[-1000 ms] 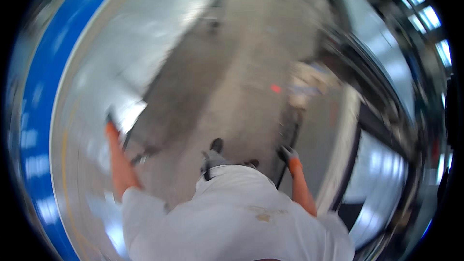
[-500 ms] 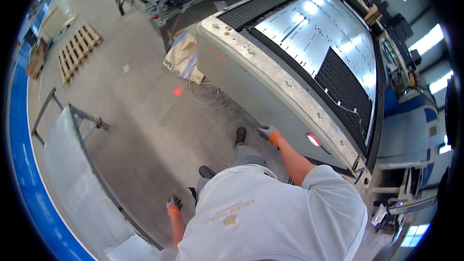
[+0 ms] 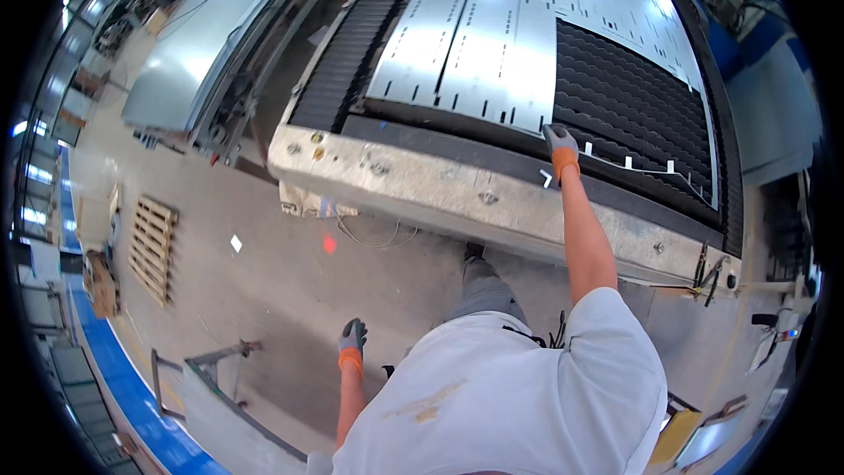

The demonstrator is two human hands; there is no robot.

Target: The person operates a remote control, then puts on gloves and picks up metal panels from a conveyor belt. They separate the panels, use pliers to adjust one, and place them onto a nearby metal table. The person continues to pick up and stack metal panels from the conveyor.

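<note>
My right hand point(image 3: 561, 144), in a grey glove with an orange cuff, reaches over the front of a cutting bed. Its fingers close at the near right corner of a cut sheet metal panel point(image 3: 499, 62); the fingertips are partly hidden. Beside this panel, to the left, lies another slotted panel point(image 3: 420, 46), with a narrow dark gap between them. My left hand point(image 3: 353, 334), gloved the same way, hangs low over the floor with its fingers curled and nothing visible in them.
Dark slats point(image 3: 629, 92) show right of the panels, with a thin metal strip point(image 3: 629, 161) along them. The bed's pale front rail point(image 3: 431, 180) stands before me. Left are a sheet-stacked table point(image 3: 189, 62), a wooden pallet point(image 3: 151, 248) and a metal frame point(image 3: 224, 396). A cable point(image 3: 378, 236) lies on the floor.
My right hand has risen from beside the bed's front wall to the panel's corner. My view has turned and come closer to the bed. My left hand still hangs low.
</note>
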